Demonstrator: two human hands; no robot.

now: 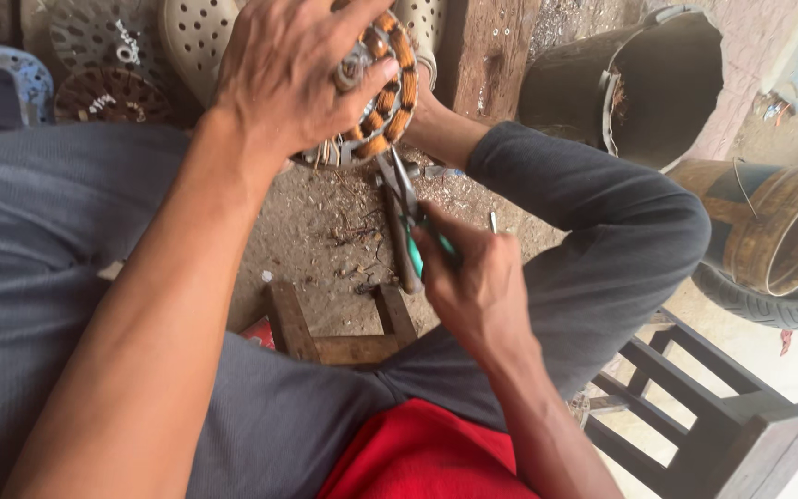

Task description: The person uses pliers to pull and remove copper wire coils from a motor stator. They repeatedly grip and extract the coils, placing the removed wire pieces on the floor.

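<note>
Nearest the camera, the person sits on a low wooden stool (pixel 344 346), grey-trousered knees spread wide above a red shirt hem. The right hand (pixel 477 286) is clenched around the teal handles of a pair of pliers (pixel 404 222), whose dark nose points up and away toward the work. Beyond it, the left hand (pixel 293 69) is spread over a motor stator (pixel 380 92), a round iron core ringed with orange-brown copper windings, fingers wrapped across its face and steadying it between the knees, above the dirt floor (pixel 325 231). The plier tips meet the stator's lower edge, where loose wire ends hang; whether they bite a wire or only touch cannot be told.

To do this well, as I judge it, the left hand should keep the core from turning while the pliers take one strand at a time, close to the slot, and pull along the wire's line rather than twisting sideways.

Scraps of wire litter the ground beneath. Farther off lie perforated metal discs (pixel 196 32) at upper left, a wooden beam (pixel 482 55), a dark bucket (pixel 639 83) and a rusty drum (pixel 773 226) resting on a tyre (pixel 768 310) at right, with a dark wooden chair (pixel 722 420) lower right.
</note>
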